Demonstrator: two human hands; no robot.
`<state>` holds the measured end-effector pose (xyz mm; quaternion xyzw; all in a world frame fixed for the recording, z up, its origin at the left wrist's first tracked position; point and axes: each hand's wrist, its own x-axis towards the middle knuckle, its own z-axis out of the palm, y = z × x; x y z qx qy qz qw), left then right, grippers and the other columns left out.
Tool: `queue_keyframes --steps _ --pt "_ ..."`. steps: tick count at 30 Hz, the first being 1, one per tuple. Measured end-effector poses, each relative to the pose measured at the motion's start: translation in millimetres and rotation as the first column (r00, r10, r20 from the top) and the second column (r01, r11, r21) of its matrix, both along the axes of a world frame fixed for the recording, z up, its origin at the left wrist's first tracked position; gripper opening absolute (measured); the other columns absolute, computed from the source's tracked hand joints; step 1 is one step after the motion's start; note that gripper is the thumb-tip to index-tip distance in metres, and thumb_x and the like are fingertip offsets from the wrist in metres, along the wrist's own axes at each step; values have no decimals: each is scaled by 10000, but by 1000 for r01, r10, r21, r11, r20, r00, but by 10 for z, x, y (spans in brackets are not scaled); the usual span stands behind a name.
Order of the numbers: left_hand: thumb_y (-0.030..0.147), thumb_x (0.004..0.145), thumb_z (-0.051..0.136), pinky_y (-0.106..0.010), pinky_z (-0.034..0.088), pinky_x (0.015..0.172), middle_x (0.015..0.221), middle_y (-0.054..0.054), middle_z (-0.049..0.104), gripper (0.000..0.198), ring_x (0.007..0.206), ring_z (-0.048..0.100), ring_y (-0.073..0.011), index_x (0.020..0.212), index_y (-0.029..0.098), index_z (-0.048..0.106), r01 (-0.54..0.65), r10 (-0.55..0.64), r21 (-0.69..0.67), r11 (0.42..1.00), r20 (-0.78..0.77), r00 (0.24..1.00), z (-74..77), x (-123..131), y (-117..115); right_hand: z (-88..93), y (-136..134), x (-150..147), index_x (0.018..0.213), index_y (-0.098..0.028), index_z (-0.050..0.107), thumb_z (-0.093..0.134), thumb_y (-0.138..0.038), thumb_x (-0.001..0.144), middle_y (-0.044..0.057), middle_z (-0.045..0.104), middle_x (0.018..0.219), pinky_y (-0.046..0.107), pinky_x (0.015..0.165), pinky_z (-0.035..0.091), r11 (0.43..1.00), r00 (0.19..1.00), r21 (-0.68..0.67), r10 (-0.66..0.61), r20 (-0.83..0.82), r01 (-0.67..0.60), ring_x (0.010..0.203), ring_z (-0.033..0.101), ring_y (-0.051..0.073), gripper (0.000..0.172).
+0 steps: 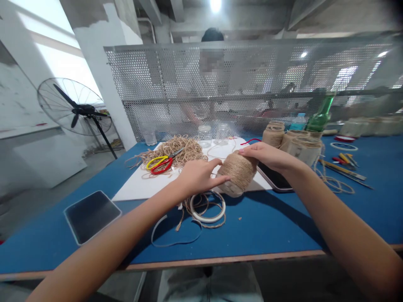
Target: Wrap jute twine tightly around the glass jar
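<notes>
Head view: left of the jute twine ball point(236, 174), the red and yellow scissors point(161, 163) lie on loose twine point(176, 150). The left hand point(197, 178) holds the ball's side with straight fingers, the right hand point(267, 157) holds its top, and twine-wrapped jars point(304, 150) stand to the ball's right.

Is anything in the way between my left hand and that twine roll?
Nothing visible: the left hand has its fingers against the side of the jute twine roll, with no object between them.

Daylight is admitted through a window point(59, 46) at left; glare comes from a ceiling lamp point(215, 5). Soft shadow is cast beneath the jute twine ball point(237, 174); frame edges are bowed.
</notes>
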<state>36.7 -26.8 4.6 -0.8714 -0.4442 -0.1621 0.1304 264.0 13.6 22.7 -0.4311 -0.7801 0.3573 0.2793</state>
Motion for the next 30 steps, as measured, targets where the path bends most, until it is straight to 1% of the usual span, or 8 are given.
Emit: queue_keyframes --steps 3,6,9,12,16,20,26,30 --pt "724 757 299 -242 362 542 719 -33 640 622 662 594 -200 1095 256 530 -6 9 -116 993 27 1000 -6 -29 58 -9 -4 -4 765 -166 654 494 -466 770 38 641 749 278 639 403 996 994 -49 74 -78 -78 690 537 155 340" --pt "747 725 323 -240 355 536 751 -29 642 647 665 586 -197 1098 260 529 17 -3 -222 975 61 998 6 -74 123 -16 -11 -13 793 -161 630 483 -471 779 36 618 733 271 606 393 990 989 -75 112 -97 -120 648 512 140 344" --pt "745 708 363 -241 358 549 790 -33 639 673 681 585 -192 1132 246 516 53 -29 -272 961 88 996 35 -106 147 -13 -17 -19 810 -155 602 472 -469 793 33 589 741 269 605 380 982 979 -67 166 -115 -174 647 488 131 340" --pt "756 686 378 -248 363 563 810 -40 637 728 689 587 -196 1188 238 475 47 -28 -260 965 79 996 57 -106 124 -6 -21 -26 794 -157 583 477 -469 795 23 563 747 273 646 365 977 971 -15 209 -113 -212 682 469 131 329" --pt "771 662 387 -250 360 557 791 -51 634 811 691 590 -210 1256 220 399 25 -15 -259 966 41 999 55 -81 96 -9 -12 -29 731 -162 543 455 -495 798 3 500 679 273 630 350 972 970 16 236 -59 -235 645 428 123 351" --pt "759 665 400 -246 359 553 811 -65 638 868 682 599 -212 1320 198 300 26 -21 -286 958 18 1000 37 -63 98 -8 4 -18 710 -161 515 426 -506 808 -8 463 665 271 639 349 967 968 48 252 -6 -252 637 415 117 369" --pt "777 639 407 -260 367 530 840 -97 642 888 678 608 -240 1264 151 327 0 2 -228 974 10 1000 12 -19 21 73 -31 13 770 -143 568 442 -509 792 21 528 735 271 677 352 960 958 80 259 124 -270 713 451 143 388" --pt "771 665 375 -269 378 531 829 -101 643 855 694 611 -257 1254 152 330 -35 30 -191 981 -31 999 28 31 -53 146 -62 27 680 -145 575 455 -509 772 29 539 710 280 684 357 964 961 156 182 208 -216 713 469 154 394"
